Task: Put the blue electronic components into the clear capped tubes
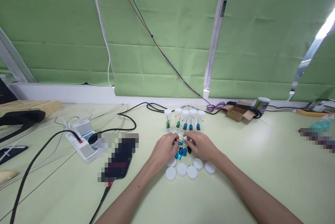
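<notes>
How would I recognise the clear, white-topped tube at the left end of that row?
Below the green fabric blinds, find the pale green tabletop. Just beyond the left hand begins a row of upright, white-topped clear tubes. The leftmost clear tube holds a green piece and, unlike its neighbours, has no tube to its left.

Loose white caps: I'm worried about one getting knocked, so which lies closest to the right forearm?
The rightmost loose cap, just beside the right forearm. The other loose caps all lie farther left.
</notes>
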Available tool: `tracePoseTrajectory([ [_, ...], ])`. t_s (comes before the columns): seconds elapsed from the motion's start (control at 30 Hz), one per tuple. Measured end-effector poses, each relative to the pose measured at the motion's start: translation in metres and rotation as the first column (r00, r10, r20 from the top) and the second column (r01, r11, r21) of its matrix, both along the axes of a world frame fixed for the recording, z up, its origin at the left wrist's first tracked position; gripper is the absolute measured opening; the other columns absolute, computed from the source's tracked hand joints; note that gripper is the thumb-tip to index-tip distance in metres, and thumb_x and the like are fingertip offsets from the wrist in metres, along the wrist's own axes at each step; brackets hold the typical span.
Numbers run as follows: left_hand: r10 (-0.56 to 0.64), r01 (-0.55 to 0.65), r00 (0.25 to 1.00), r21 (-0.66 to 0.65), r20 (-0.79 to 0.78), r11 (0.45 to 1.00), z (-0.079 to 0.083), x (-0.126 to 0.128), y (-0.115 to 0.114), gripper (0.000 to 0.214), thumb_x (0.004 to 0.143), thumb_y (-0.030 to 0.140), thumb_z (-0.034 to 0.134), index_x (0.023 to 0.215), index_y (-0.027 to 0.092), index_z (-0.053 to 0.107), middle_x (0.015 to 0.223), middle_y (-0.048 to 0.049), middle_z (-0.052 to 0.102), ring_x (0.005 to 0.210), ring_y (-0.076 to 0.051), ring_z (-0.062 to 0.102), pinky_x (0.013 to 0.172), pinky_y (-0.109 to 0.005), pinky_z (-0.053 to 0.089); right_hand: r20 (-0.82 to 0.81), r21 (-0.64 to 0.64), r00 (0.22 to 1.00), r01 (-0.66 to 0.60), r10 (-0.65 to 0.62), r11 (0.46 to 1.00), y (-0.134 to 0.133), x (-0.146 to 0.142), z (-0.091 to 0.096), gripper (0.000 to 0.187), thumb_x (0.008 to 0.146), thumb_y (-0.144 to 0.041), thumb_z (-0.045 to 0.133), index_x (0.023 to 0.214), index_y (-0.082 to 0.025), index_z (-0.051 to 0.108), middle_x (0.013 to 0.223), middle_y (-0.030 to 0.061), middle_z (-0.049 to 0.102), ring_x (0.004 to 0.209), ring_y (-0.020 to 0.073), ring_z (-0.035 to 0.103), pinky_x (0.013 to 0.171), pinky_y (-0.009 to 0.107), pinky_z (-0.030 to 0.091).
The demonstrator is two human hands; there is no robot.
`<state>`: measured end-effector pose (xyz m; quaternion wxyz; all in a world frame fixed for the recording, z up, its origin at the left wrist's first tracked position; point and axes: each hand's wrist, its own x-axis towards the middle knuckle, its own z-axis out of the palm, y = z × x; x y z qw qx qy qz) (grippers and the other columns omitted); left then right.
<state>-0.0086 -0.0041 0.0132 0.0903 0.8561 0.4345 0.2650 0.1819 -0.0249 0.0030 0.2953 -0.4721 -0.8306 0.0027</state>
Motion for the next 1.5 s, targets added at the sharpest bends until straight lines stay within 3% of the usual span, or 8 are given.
tracePoseTrajectory([
  [0.1, -0.013, 0.013, 1.0, 0.022, 0.016, 1.0, -0.002, 0.0, 0.001, 0.025, 0.088, 0.019, 0.042, 0.102, 0.021, 0.063, 0.099, -0.0064, 0.064, 0.085, -0.02, 0.061, 0.072, -0.029, 0.042, 0.02, -0.031, 1.0, 0.019, -0.019, 0.999, 0.0, -0.001, -0.002, 0.018, 0.092, -0.02, 0.049, 0.106, -0.021, 0.06, 0.087, 0.0044, 0.063, 0.074, 0.0174, 0.058, 0.065, 0.028, 0.043],
  [0.27, -0.105, 0.106, 0.993, -0.014, 0.06, 0.994, -0.004, 0.0, 0.001, 0.037, 0.084, 0.011, 0.043, 0.113, 0.025, 0.061, 0.108, -0.0038, 0.066, 0.098, -0.02, 0.061, 0.083, -0.029, 0.043, 0.0, -0.076, 1.0, 0.001, -0.001, 0.997, 0.0, -0.005, -0.006, 0.02, 0.091, -0.019, 0.049, 0.108, -0.022, 0.06, 0.093, 0.0055, 0.062, 0.081, 0.0186, 0.06, 0.069, 0.029, 0.045],
  [0.53, -0.073, 0.084, 0.995, -0.152, 0.073, 0.985, -0.005, 0.0, 0.001, 0.03, 0.082, 0.012, 0.049, 0.104, 0.024, 0.066, 0.101, -0.0059, 0.07, 0.095, -0.022, 0.062, 0.081, -0.029, 0.044, -0.026, -0.095, 0.999, -0.026, 0.023, 0.995, 0.002, -0.007, -0.011, 0.024, 0.091, -0.016, 0.049, 0.112, -0.022, 0.059, 0.096, 0.0067, 0.059, 0.089, 0.0196, 0.059, 0.076, 0.032, 0.047],
  [0.73, -0.096, 0.106, 0.991, -0.105, 0.096, 0.989, -0.011, 0.0, 0.005, 0.029, 0.081, 0.013, 0.052, 0.105, 0.024, 0.065, 0.102, -0.0056, 0.069, 0.094, -0.022, 0.062, 0.08, -0.03, 0.044, -0.049, -0.086, 0.999, -0.023, 0.019, 0.996, 0.003, -0.007, -0.014, 0.023, 0.09, -0.013, 0.05, 0.109, -0.02, 0.06, 0.097, 0.0075, 0.058, 0.091, 0.02, 0.059, 0.078, 0.033, 0.047],
  [1.0, -0.09, 0.093, 0.995, -0.077, 0.039, 0.993, -0.017, 0.001, 0.01, 0.011, 0.08, 0.016, 0.056, 0.083, 0.02, 0.066, 0.088, -0.0058, 0.065, 0.083, -0.021, 0.06, 0.072, -0.029, 0.041, -0.058, -0.07, 0.998, -0.03, 0.026, 0.997, 0.004, -0.007, -0.015, 0.017, 0.09, -0.012, 0.049, 0.1, -0.02, 0.06, 0.093, 0.0065, 0.058, 0.086, 0.0191, 0.058, 0.073, 0.031, 0.047],
  [1.5, -0.112, 0.121, 0.983, -0.061, 0.143, 0.991, -0.01, 0.007, 0.0, 0.018, 0.083, 0.014, 0.046, 0.094, 0.02, 0.059, 0.098, -0.0064, 0.064, 0.089, -0.021, 0.058, 0.075, -0.032, 0.043, -0.139, -0.038, 0.989, -0.055, 0.049, 0.998, 0.0, -0.007, -0.011, 0.029, 0.086, -0.011, 0.054, 0.112, -0.023, 0.058, 0.107, 0.0078, 0.06, 0.102, 0.0228, 0.054, 0.086, 0.038, 0.046],
])
